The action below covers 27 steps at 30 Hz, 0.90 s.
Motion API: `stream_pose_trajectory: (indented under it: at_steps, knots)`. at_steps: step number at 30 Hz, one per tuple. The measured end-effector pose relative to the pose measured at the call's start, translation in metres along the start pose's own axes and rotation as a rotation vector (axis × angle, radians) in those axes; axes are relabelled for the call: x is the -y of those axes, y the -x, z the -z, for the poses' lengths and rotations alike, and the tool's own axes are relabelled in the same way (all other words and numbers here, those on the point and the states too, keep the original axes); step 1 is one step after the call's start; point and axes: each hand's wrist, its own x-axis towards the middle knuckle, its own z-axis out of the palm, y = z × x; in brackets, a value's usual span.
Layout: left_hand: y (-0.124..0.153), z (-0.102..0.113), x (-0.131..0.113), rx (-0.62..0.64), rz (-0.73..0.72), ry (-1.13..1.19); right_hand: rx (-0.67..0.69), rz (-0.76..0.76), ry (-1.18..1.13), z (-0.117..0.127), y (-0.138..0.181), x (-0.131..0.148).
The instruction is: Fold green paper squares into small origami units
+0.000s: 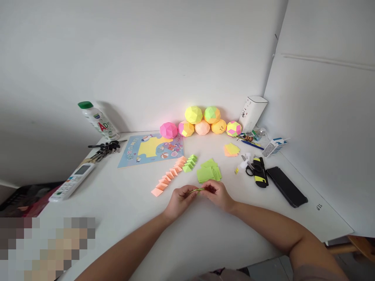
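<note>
Between my two hands is a small green piece of paper, seen nearly edge-on. The fingers of my left hand pinch its left end. My right hand is closed on its right end. Just beyond my hands lies a loose pile of flat green paper squares. Left of that pile, a short row of folded green paper pieces stands beside a longer row of folded orange paper pieces. Fingertips partly hide the held paper, so its fold is unclear.
Several faceted paper balls are stacked against the back wall. A blue printed board, a bottle and a remote control are at left. To the right are scissors, a utility knife and a phone.
</note>
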Motion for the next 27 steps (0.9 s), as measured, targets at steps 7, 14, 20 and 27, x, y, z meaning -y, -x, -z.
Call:
stream_pose_trajectory:
  at_steps: [7, 14, 20, 27]
  knots:
    - [-0.0004, -0.0007, 0.0045, -0.019, -0.003, 0.018, -0.037, 0.046, 0.068, -0.0007, 0.0017, 0.002]
    - [-0.0011, 0.0005, 0.0042, 0.016, -0.01, 0.033, 0.014, -0.073, -0.008, 0.0011, 0.0011, -0.0026]
    - [-0.0018, 0.0008, 0.0023, 0.021, -0.024, 0.049, 0.06, -0.157, -0.058, 0.0028, -0.0006, -0.001]
    - [-0.0001, 0.0006, 0.0001, 0.018, -0.016, 0.034, 0.057, -0.21, -0.085, 0.0023, -0.0011, 0.002]
